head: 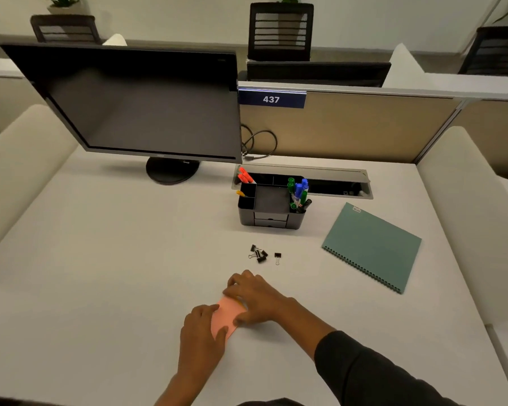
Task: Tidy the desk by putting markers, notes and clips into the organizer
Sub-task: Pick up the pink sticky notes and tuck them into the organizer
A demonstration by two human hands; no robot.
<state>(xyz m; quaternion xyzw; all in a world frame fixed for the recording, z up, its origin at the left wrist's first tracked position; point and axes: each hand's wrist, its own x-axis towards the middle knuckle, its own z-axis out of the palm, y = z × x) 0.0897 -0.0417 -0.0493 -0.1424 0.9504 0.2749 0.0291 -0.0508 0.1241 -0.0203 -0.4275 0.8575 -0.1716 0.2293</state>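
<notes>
A: Both hands are down on the pink sticky notes (228, 313), well in front of the black desk organizer (270, 209). The left hand (201, 332) rests on the near corner with its fingers laid over the paper; the right hand (254, 297) covers the far edge, fingers bent over it and thumb against the side.

B: Pinching or only pressing?

A: The right looks to be gathering the pad between thumb and fingers, but the grip itself is hidden under the hand, so that is a judgement. The left appears only to steady it.

B: Where do the other items stand?

A: Green, blue and black markers (299, 194) fill the organizer's right compartment, orange highlighters (245, 175) its rear left corner. The wide centre tray looks empty. A small cluster of black binder clips (258, 253) lies on the desk between the organizer and the notes, with one lone clip (277, 257) just to its right. A teal spiral notebook (373, 246) lies to the organizer's right; a dark monitor (135, 106) stands behind and left of it.

B: How should the lift be handled?

A: Square the sheets first, then take the pad by opposite edges so that loose leaves do not fan out. Carry it over the clips, not through them, and lower it flat into the centre tray.
</notes>
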